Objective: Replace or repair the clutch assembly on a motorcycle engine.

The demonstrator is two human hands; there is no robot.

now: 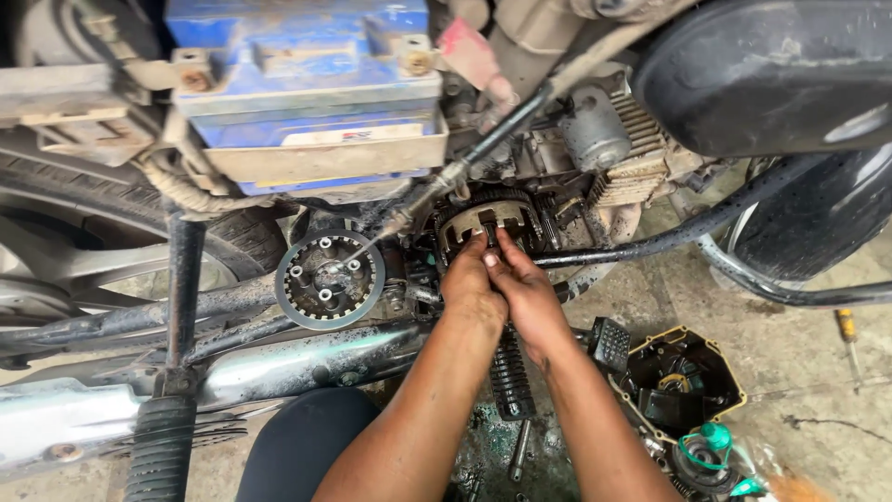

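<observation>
Below the blue battery (307, 84), the round clutch basket (488, 223) is seen face-on, its axis pointing out of the engine. Both forearms are stretched forward; the left hand (472, 284) and right hand (525, 293) are pressed together, fingertips pinched at its centre hub.

Fingertips (490, 251) hidden inside clutch basket (465, 221); battery (307, 65) top cropped
</observation>
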